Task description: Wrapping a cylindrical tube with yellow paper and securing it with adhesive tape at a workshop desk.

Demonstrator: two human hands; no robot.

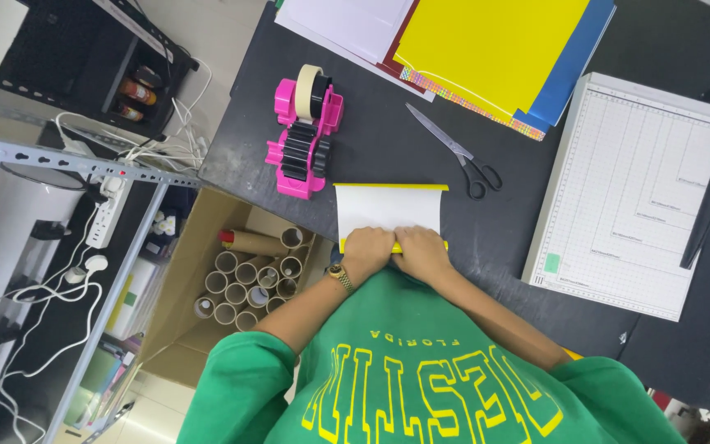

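At the near edge of the black table (371, 148), we roll the sheet of paper (388, 210), white up and yellow at its edges. Left hand (366, 253) and right hand (422, 252) curl their fingers together over the roll; we judge even pressure keeps it straight. At the table's left edge stands an open cardboard box (199, 255) of tubes.

white sheet (388, 210) (yellow edges), pink tape dispenser (301, 136)

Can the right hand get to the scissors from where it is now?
Probably yes. The right hand is pressed on the near edge of the yellow-backed sheet, and the scissors lie open on the dark table just beyond, with nothing between. It would have to let go of the sheet first.
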